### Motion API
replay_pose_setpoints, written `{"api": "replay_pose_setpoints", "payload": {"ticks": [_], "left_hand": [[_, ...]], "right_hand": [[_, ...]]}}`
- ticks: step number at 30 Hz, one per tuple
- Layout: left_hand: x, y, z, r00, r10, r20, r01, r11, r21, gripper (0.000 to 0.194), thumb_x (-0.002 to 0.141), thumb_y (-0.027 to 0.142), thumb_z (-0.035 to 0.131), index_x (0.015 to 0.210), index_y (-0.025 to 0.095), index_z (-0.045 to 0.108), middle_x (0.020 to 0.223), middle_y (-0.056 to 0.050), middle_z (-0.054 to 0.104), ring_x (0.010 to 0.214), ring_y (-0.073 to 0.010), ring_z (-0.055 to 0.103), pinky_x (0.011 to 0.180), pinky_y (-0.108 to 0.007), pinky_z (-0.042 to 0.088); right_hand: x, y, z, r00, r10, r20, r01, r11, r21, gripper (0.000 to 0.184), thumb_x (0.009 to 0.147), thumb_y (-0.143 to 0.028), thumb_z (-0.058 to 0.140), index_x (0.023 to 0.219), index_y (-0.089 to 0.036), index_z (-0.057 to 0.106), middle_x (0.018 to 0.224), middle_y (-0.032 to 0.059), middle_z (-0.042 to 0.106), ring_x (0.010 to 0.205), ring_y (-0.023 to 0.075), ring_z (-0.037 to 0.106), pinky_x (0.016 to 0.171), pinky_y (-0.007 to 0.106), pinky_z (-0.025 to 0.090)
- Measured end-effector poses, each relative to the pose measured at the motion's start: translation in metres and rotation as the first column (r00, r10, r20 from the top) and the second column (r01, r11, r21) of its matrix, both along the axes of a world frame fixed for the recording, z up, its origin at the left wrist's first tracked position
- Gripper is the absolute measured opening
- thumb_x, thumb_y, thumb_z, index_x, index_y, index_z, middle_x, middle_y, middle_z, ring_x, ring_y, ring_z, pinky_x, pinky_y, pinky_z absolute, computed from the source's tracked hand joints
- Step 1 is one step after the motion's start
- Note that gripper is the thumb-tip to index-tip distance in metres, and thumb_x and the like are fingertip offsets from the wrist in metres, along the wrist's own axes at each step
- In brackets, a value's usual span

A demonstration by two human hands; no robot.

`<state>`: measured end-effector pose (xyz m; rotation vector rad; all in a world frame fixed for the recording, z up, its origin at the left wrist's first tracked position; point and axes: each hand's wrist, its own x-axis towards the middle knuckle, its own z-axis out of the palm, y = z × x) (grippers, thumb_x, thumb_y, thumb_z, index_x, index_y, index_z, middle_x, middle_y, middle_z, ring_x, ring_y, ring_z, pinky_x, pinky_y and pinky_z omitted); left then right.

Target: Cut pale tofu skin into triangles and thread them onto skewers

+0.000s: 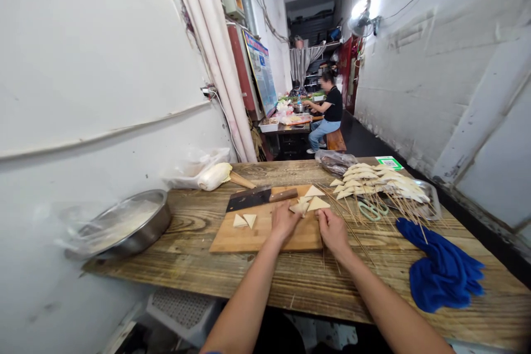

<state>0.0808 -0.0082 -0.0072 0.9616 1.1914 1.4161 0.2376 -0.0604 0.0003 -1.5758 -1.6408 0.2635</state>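
Your wooden worktop point(191, 263) carries the cutting board point(244, 239), with the skewered triangles point(381, 180) heaped to its right and the cleaver point(251, 199) lying along its far side. Your right hand point(333, 230) curls closed at the board's right edge, its contents impossible to tell; your left hand point(286, 221) pinches a pale triangle point(299, 208) over the board's right part

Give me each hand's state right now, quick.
Left hand: fingers curled at a pale triangular piece; firmness of grip cannot be told.
Right hand: closed, fingers curled; what it holds, if anything, cannot be told.
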Motion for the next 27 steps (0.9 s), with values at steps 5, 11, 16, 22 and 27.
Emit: {"api": "replay_pose_setpoints", "payload": {"ticks": [5, 11, 16, 22, 27], "left_hand": [[0.013, 0.001, 0.001, 0.946, 0.090, -0.313, -0.048, 0.989, 0.139, 0.033, 0.039, 0.001, 0.078, 0.057, 0.019, 0.058, 0.082, -0.008, 0.061, 0.118, -0.0317, 0.039, 0.091, -0.030, 0.031], [-0.004, -0.008, -0.004, 0.908, -0.088, -0.409, 0.158, 0.977, 0.141, 0.014, 0.057, 0.014, 0.074, 0.064, 0.016, 0.061, 0.065, -0.001, 0.061, 0.071, -0.0166, 0.055, 0.067, -0.022, 0.037], [-0.029, -0.008, -0.008, 0.979, -0.093, 0.179, 0.100, 0.995, -0.029, 0.012, 0.069, 0.016, 0.068, 0.079, 0.013, 0.064, 0.073, -0.004, 0.066, 0.061, -0.0110, 0.058, 0.055, -0.018, 0.041], [-0.049, -0.001, -0.005, 0.811, 0.070, 0.581, 0.069, 0.975, -0.213, 0.004, 0.081, 0.010, 0.055, 0.084, 0.013, 0.054, 0.084, -0.011, 0.066, 0.078, -0.0167, 0.066, 0.069, -0.027, 0.052], [-0.049, 0.002, -0.002, 0.794, 0.120, 0.597, 0.086, 0.948, -0.305, 0.002, 0.083, 0.011, 0.053, 0.082, 0.012, 0.051, 0.091, -0.014, 0.066, 0.077, -0.0170, 0.066, 0.066, -0.026, 0.053]], "right_hand": [[-0.001, -0.002, -0.001, 1.000, 0.015, 0.010, -0.015, 1.000, 0.016, 0.035, 0.088, -0.032, 0.032, 0.086, -0.016, 0.063, 0.069, 0.0067, 0.066, 0.061, 0.0161, 0.057, 0.056, 0.023, 0.034], [-0.005, -0.008, 0.002, 0.997, 0.033, 0.065, -0.034, 0.999, 0.019, 0.034, 0.089, -0.030, 0.032, 0.085, -0.017, 0.063, 0.068, 0.0058, 0.066, 0.057, 0.0151, 0.056, 0.055, 0.023, 0.031], [-0.017, -0.018, -0.003, 0.964, 0.179, 0.198, -0.177, 0.984, -0.027, 0.032, 0.090, -0.027, 0.033, 0.083, -0.017, 0.063, 0.069, 0.0056, 0.066, 0.060, 0.0149, 0.058, 0.056, 0.023, 0.031], [-0.028, -0.026, -0.015, 0.889, 0.340, 0.308, -0.323, 0.941, -0.106, 0.030, 0.090, -0.025, 0.034, 0.085, -0.017, 0.063, 0.075, 0.0060, 0.068, 0.066, 0.0159, 0.061, 0.058, 0.022, 0.034], [-0.028, -0.026, -0.016, 0.861, 0.362, 0.358, -0.328, 0.932, -0.153, 0.030, 0.090, -0.025, 0.034, 0.083, -0.017, 0.063, 0.076, 0.0058, 0.068, 0.067, 0.0160, 0.062, 0.059, 0.023, 0.034]]}}
